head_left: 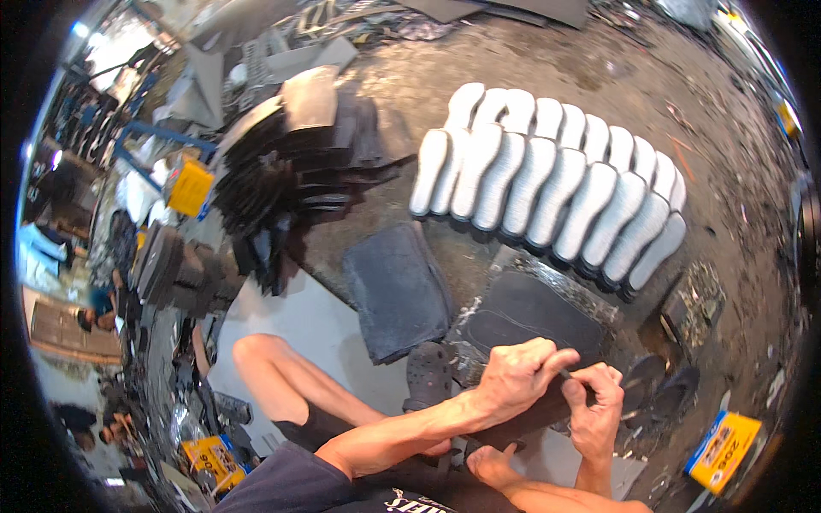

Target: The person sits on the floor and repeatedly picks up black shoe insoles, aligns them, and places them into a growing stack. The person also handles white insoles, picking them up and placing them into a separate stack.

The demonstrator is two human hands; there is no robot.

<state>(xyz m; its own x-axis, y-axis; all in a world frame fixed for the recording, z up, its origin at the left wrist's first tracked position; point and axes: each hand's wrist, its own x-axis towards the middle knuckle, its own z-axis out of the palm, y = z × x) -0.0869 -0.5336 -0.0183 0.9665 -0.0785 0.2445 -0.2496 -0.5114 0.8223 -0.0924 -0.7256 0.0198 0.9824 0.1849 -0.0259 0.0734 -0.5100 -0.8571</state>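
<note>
My left hand point(517, 376) is closed, its thumb stretched to the right, in front of a dark sheet with a sole-shaped outline point(534, 312). Close beside it, my right hand point(596, 402) has its fingers curled and pressed together. A small dark thing shows between the two hands, but my fingers hide what it is. Below them lies a dark flat piece point(534, 419), partly covered by my arms. The outlined sheet rests on a low work block point(581, 291) with scraps around it.
Several white shoe soles point(530, 184) stand in two rows at the far right. A stack of black sheets point(398, 291) lies left of the block, with a larger dark pile point(299, 162) behind. Dark slippers point(658, 385) and a yellow box point(723, 449) are at right.
</note>
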